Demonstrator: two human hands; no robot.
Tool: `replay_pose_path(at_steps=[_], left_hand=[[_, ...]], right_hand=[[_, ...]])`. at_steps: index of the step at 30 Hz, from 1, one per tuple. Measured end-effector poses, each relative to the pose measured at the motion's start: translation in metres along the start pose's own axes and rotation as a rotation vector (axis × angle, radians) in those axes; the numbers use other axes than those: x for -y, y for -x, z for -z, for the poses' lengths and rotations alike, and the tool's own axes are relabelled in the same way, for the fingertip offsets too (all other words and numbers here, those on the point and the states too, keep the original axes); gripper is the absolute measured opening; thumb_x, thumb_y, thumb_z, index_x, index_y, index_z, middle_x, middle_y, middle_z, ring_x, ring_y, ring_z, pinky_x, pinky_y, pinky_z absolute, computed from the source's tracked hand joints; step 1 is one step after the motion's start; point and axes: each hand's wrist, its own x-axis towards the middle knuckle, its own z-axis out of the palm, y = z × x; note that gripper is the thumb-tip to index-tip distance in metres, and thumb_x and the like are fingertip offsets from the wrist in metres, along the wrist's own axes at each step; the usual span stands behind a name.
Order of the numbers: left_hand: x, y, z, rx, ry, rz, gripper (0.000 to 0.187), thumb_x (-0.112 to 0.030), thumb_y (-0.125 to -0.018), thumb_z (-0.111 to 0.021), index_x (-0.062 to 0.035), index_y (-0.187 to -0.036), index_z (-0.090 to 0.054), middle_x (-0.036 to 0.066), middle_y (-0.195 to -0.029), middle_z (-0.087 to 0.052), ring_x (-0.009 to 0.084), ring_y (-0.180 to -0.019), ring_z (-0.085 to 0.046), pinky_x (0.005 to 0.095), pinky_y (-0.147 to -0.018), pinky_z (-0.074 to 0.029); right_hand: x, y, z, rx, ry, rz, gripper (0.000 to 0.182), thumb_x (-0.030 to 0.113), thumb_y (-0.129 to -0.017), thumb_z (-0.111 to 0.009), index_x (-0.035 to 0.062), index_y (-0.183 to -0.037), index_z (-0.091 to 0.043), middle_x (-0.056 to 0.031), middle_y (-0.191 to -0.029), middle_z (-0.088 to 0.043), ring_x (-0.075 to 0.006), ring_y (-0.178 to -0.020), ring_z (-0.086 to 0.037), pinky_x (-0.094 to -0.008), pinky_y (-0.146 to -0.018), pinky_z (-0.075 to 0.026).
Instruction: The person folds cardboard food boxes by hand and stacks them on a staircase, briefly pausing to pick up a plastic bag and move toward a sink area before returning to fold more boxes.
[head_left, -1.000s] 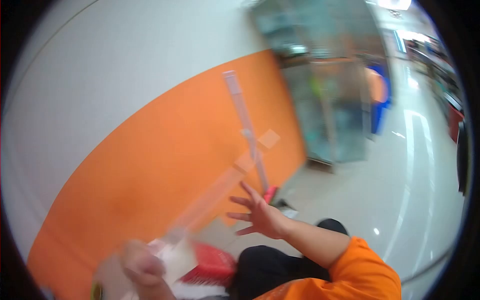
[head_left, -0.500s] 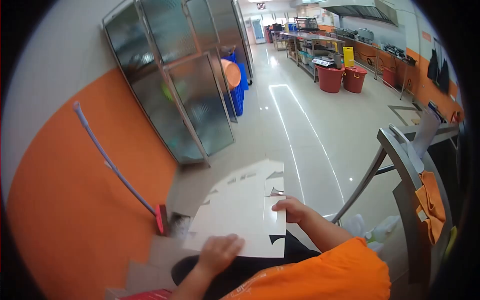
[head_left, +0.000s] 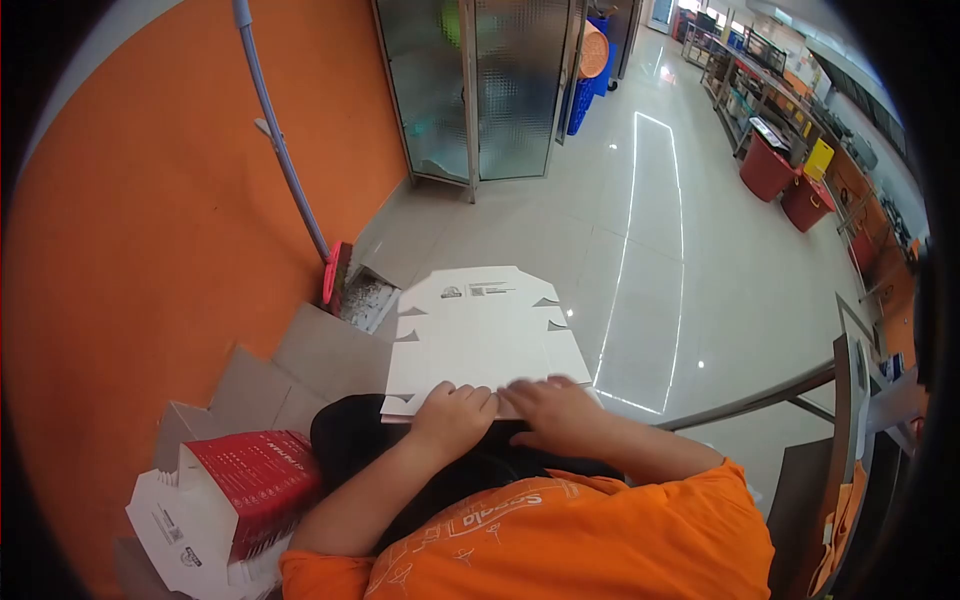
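A flat white cardboard box blank (head_left: 485, 335) with notched sides and small black print near its far end lies across my lap. My left hand (head_left: 457, 418) is closed over its near edge, fingers curled on top. Beside it, my right hand (head_left: 552, 412) grips the same edge with bent fingers on the board and the thumb lower down; its fingertips are slightly blurred. The two hands almost touch at the middle of the edge. To my left, a stack of red and white printed box blanks (head_left: 255, 480) rests low near my thigh.
A broom (head_left: 285, 170) leans on the orange wall at left, beside a dustpan with debris (head_left: 370, 303). Ahead is a glass-panelled cabinet (head_left: 510, 110). Red tubs (head_left: 768, 168) stand by shelving at the far right. A metal-framed rack (head_left: 845, 400) is close on my right.
My right hand has moved from the blank's right side to its near edge, beside my left hand. The blank now lies squarer before me. My view has tilted down and turned left.
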Motion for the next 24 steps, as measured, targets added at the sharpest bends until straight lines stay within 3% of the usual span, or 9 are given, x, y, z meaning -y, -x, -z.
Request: replay_pose_path(at_steps=[2,7,9,11,12,16,19,21,24], left_hand=[[0.009,-0.005,0.001,0.062,0.01,0.011,0.008,-0.017,-0.077,-0.052,-0.0139,-0.081,-0.059,-0.003,-0.074,-0.058,0.0134,-0.065,-0.058,0.0328,-0.07,-0.044],[0.014,-0.008,0.003,-0.008,-0.07,0.047,0.008,-0.023,-0.079,-0.055,-0.0168,-0.074,-0.056,-0.004,-0.062,-0.056,0.0129,-0.063,-0.059,0.0419,-0.081,-0.041],[0.011,-0.008,0.009,0.094,0.007,0.097,0.02,-0.034,-0.08,-0.058,-0.0155,-0.074,-0.056,-0.004,-0.062,-0.056,0.0142,-0.063,-0.06,0.0417,-0.079,-0.041],[0.01,-0.01,0.002,0.235,0.054,0.13,0.025,-0.04,-0.08,-0.059,-0.0152,-0.076,-0.056,-0.003,-0.063,-0.057,0.0152,-0.063,-0.061,0.0421,-0.079,-0.04],[0.01,-0.011,-0.002,0.371,0.09,0.168,0.031,-0.046,-0.079,-0.06,-0.0149,-0.078,-0.057,-0.002,-0.064,-0.058,0.0162,-0.063,-0.061,0.0424,-0.079,-0.04],[0.012,-0.01,-0.053,0.214,0.055,0.166,0.038,-0.051,-0.076,-0.06,-0.015,-0.088,-0.059,0.001,-0.08,-0.061,0.0175,-0.077,-0.061,0.0414,-0.078,-0.039],[0.022,-0.002,-0.085,0.104,0.088,0.162,0.048,-0.053,-0.075,-0.06,-0.0163,-0.105,-0.058,0.006,-0.105,-0.055,0.0203,-0.099,-0.055,0.0475,-0.087,-0.036],[0.025,-0.001,-0.099,-0.063,0.039,0.129,0.061,-0.056,-0.077,-0.056,-0.0196,-0.126,-0.049,0.006,-0.118,-0.043,0.0228,-0.111,-0.043,0.0595,-0.099,-0.024],[0.026,-0.003,-0.112,-0.147,0.118,0.121,0.066,-0.054,-0.075,-0.06,-0.0199,-0.129,-0.044,0.008,-0.123,-0.042,0.0257,-0.114,-0.043,0.0636,-0.102,-0.019]], right_hand=[[-0.001,-0.005,-0.024,0.06,0.153,-0.013,0.042,0.025,-0.079,-0.064,0.0033,-0.114,-0.054,-0.0118,-0.104,-0.058,-0.0298,-0.09,-0.061,-0.0394,-0.08,-0.049],[-0.016,-0.03,-0.009,0.184,-0.134,-0.05,0.024,0.027,-0.084,-0.057,0.0037,-0.089,-0.063,-0.0124,-0.08,-0.062,-0.0312,-0.075,-0.063,-0.0402,-0.069,-0.051],[-0.03,-0.04,0.002,0.227,-0.228,0.031,0.021,0.024,-0.084,-0.06,0.0068,-0.095,-0.066,-0.0117,-0.075,-0.063,-0.0273,-0.07,-0.062,-0.0365,-0.067,-0.05],[-0.038,-0.051,0.014,0.723,-0.472,-0.161,0.026,0.028,-0.086,-0.06,0.0054,-0.095,-0.066,-0.012,-0.075,-0.064,-0.0248,-0.066,-0.06,-0.0335,-0.063,-0.048],[-0.046,-0.053,0.007,0.778,-0.497,-0.222,0.031,0.033,-0.088,-0.058,0.0045,-0.094,-0.067,-0.0124,-0.071,-0.063,-0.0226,-0.063,-0.057,-0.0316,-0.063,-0.046],[-0.069,-0.053,-0.021,0.841,-0.598,-0.337,0.029,0.032,-0.088,-0.058,0.0051,-0.095,-0.066,-0.013,-0.07,-0.063,-0.0254,-0.065,-0.059,-0.0328,-0.065,-0.047],[-0.055,-0.046,-0.038,0.551,-0.167,-0.275,0.027,0.031,-0.085,-0.058,0.0042,-0.09,-0.061,-0.0103,-0.075,-0.062,-0.0254,-0.073,-0.06,-0.0357,-0.068,-0.045],[-0.063,-0.033,-0.06,-0.066,0.237,0.094,0.024,0.031,-0.08,-0.061,0.0085,-0.085,-0.057,-0.0057,-0.075,-0.058,-0.0209,-0.071,-0.059,-0.0342,-0.067,-0.043],[-0.072,-0.021,-0.082,-0.219,0.3,0.072,0.025,0.035,-0.076,-0.062,0.0112,-0.08,-0.053,-0.0026,-0.073,-0.053,-0.019,-0.068,-0.056,-0.0323,-0.067,-0.041]])
